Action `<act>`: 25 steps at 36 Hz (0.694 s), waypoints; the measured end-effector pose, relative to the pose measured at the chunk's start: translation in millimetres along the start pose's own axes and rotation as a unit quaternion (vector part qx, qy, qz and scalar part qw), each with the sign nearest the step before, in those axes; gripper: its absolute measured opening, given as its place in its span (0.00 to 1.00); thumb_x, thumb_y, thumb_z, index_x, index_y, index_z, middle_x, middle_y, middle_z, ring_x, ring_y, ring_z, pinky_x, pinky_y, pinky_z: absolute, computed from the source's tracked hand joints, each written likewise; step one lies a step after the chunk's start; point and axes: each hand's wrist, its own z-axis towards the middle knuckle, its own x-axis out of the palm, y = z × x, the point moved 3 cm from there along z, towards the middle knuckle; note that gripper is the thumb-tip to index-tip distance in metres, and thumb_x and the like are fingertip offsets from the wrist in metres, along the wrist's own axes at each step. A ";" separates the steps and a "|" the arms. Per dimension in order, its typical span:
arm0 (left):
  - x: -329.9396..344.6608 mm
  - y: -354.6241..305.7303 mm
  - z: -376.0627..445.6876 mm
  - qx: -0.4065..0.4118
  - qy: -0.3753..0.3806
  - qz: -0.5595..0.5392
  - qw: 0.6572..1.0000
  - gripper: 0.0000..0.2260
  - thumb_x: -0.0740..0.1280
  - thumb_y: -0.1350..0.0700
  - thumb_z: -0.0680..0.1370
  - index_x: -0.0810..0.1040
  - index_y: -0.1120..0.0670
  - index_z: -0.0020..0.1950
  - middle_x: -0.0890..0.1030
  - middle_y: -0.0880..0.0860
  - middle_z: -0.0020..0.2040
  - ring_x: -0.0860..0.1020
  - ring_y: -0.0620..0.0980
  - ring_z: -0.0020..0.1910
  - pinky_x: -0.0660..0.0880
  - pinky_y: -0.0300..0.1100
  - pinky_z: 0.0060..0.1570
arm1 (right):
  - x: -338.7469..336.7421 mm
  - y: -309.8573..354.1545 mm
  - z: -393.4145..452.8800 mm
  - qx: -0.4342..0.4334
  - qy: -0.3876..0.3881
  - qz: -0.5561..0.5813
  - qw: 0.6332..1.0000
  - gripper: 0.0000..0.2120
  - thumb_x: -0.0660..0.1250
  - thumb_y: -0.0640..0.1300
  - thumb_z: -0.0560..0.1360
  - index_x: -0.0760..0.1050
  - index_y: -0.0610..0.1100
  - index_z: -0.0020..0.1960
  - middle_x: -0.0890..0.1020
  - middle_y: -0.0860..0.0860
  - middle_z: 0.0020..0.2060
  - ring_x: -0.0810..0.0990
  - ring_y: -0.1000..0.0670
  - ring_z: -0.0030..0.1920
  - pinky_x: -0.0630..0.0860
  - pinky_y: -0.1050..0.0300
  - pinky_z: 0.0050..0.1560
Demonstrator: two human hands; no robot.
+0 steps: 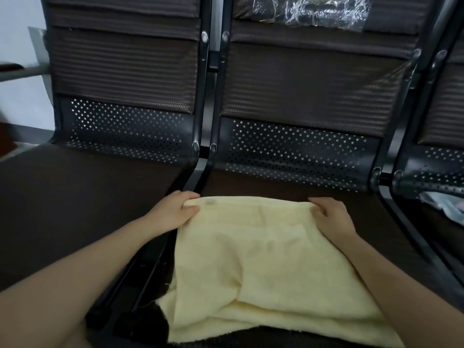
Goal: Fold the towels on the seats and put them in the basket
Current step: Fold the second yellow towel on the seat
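Yellow towel [263, 252] lay on middle seat [391, 222], long way near to far. Left hand [173, 209] pinched far left corner, right hand [329, 213] held far right corner. Both hands equally close. No basket seen.

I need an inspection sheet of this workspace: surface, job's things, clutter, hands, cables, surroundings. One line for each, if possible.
Surface: dark brown padded seats in a row, with black metal frames and perforated backs.
Job's things: one pale yellow towel on the middle seat, partly folded, with a lower layer showing at the near edge; no basket in view.
Clutter: crumpled clear plastic on the middle backrest; a pale item on the right seat, unclear.
Hands: left hand pinches the towel's far left corner; right hand grips the far right corner.
Cables: nothing seen.
Surroundings: light wall at left.
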 end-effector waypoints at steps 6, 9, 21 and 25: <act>-1.0 -9.9 -11.0 -0.010 -0.040 -0.073 0.996 0.17 0.60 0.60 0.81 0.74 0.54 0.70 0.75 0.51 0.68 0.72 0.48 0.66 0.67 0.38 0.61 | -8.2 10.7 -13.6 0.044 0.065 0.018 0.997 0.12 0.61 0.42 0.78 0.77 0.51 0.59 0.80 0.52 0.54 0.75 0.52 0.53 0.71 0.56 0.53; -15.4 -23.5 -19.6 -0.005 -0.072 -0.118 0.990 0.16 0.61 0.61 0.81 0.75 0.55 0.68 0.76 0.52 0.67 0.73 0.48 0.64 0.69 0.39 0.61 | -27.6 21.0 -27.3 0.038 0.050 0.022 0.998 0.12 0.62 0.40 0.78 0.78 0.50 0.57 0.78 0.54 0.48 0.73 0.54 0.49 0.69 0.58 0.50; -152.2 -116.0 -91.1 0.104 -0.232 -0.332 0.909 0.13 0.64 0.61 0.79 0.80 0.50 0.61 0.80 0.53 0.58 0.78 0.51 0.57 0.77 0.44 0.54 | -213.1 99.6 -77.3 -0.051 -0.114 0.252 0.959 0.11 0.65 0.41 0.78 0.81 0.50 0.56 0.81 0.53 0.51 0.78 0.49 0.53 0.77 0.50 0.55; -173.9 -133.0 -113.6 0.128 -0.248 -0.319 0.906 0.12 0.65 0.61 0.79 0.80 0.50 0.60 0.80 0.52 0.58 0.78 0.52 0.57 0.76 0.49 0.58 | -255.1 118.0 -103.8 -0.106 -0.135 0.278 0.945 0.11 0.66 0.36 0.77 0.81 0.49 0.54 0.81 0.55 0.47 0.78 0.57 0.46 0.74 0.64 0.43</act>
